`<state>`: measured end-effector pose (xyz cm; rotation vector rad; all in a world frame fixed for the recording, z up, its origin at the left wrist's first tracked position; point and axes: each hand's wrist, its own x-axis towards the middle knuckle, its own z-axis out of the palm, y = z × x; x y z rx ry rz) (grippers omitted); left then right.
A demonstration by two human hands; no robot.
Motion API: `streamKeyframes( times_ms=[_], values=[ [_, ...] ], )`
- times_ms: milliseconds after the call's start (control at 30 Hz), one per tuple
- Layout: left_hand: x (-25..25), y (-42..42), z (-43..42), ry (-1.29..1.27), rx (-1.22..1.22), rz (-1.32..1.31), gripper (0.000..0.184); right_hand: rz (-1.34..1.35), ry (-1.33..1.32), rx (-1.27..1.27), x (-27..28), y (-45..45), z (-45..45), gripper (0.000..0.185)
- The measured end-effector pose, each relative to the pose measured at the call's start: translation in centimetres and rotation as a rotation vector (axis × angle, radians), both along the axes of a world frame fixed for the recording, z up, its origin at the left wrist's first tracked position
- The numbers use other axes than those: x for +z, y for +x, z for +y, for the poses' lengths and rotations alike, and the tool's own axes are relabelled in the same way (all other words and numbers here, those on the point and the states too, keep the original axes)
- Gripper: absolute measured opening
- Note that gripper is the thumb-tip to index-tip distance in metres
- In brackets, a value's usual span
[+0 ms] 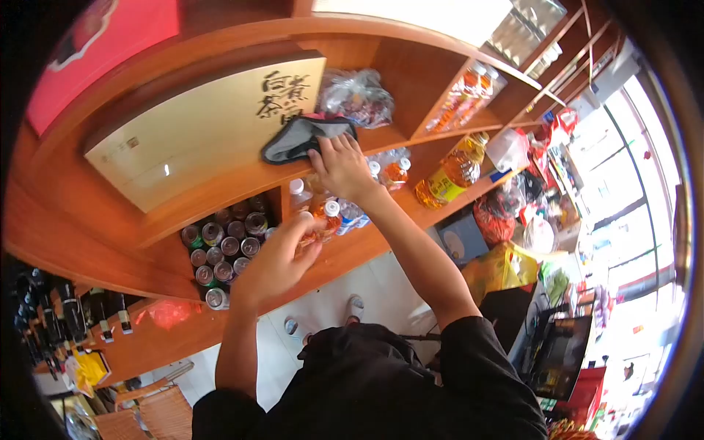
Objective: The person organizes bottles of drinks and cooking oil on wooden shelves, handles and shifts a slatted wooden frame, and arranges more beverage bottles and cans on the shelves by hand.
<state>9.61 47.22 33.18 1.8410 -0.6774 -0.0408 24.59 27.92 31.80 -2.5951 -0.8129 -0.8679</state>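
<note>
Several characters [276,81], including 白茶, mark the box [198,125]; right hand [343,167] grasps grey cloth [292,142], left hand [277,265] hovers unclenched, empty.

Rests the right hand [339,163] on a gray cloth [290,141] with black edging, fingers over its end at the front of a wooden shelf [227,193], by a pale box [183,132] bearing dark characters and near a clear plastic bag [361,95]. Holds the left hand [279,264] lower, fingers loosely curved and slightly blurred, near small white-capped bottles [329,220], contact with them impossible to tell. Stands in a black shirt [367,389], with cans [229,246] grouped below the box and a large bottle of golden liquid [455,169] farther right.
</note>
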Motion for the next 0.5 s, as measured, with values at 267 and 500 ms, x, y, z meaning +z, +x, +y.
streamKeyframes(
  times_ms=[267, 500],
  values=[
    [5.2, 10.7, -4.9, -0.050, 0.182, -0.478, 0.036, 0.236, -0.122, -0.084, 0.9, 0.2, -0.1, 0.060],
    [2.1, 13.9, -8.0, 0.193, 0.236, -0.546, 0.038, 0.277, -0.081, -0.058, -0.2, 3.6, -1.8, 0.057]
  ],
)
